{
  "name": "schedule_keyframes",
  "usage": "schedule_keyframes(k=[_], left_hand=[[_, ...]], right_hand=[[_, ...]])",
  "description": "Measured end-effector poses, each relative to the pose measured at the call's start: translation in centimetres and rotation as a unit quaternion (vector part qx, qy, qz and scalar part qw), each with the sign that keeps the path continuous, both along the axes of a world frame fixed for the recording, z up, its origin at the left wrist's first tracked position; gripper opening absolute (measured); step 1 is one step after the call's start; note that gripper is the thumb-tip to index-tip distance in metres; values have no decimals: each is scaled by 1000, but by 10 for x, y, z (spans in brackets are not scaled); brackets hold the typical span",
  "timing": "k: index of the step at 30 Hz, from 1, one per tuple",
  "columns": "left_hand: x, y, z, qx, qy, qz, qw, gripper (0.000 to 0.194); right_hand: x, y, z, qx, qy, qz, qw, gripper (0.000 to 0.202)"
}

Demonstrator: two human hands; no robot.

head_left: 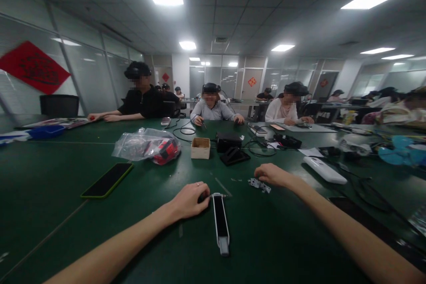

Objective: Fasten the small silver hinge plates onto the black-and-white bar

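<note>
My left hand [192,199] rests on the green table with its fingers curled and the thumb close to the index finger. Its fingertips are at the far end of a long, narrow device [220,222] with a white frame, a black face and a grey near end. A thin rod-like piece shows at that end; whatever is between the fingertips is hidden. To the right, my right hand [271,174] reaches down with bent fingers over small silvery metal pieces with holes [260,185]. Its fingertips are at these pieces, and what they pinch cannot be made out.
A green-edged phone [108,180] lies left. Farther back are a plastic bag [143,144] with red and black contents, a small open box [200,148], and a black stand [234,156]. A white device [324,170] and cables sit right. Several people work across the table.
</note>
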State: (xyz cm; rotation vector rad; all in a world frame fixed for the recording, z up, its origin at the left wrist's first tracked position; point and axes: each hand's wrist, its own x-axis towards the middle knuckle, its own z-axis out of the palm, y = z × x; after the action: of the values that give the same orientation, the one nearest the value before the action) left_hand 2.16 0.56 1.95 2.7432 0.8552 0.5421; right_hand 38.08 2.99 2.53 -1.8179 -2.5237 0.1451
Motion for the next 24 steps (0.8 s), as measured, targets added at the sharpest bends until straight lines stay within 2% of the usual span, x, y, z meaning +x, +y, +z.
schedule_keyframes(k=[6,16,24], left_hand=[[1,0,-1,4,1,-2,1000,9],[1,1,-2,-2,-3,1,1000,10],[0,0,0,-1,0,-3,1000,10]], right_hand=[[-2,-1,2,16,-8,23,1000,24],[-4,-9,12,31,-46,9,998,21],[-6,-9,14,13,-53,7,998,20]])
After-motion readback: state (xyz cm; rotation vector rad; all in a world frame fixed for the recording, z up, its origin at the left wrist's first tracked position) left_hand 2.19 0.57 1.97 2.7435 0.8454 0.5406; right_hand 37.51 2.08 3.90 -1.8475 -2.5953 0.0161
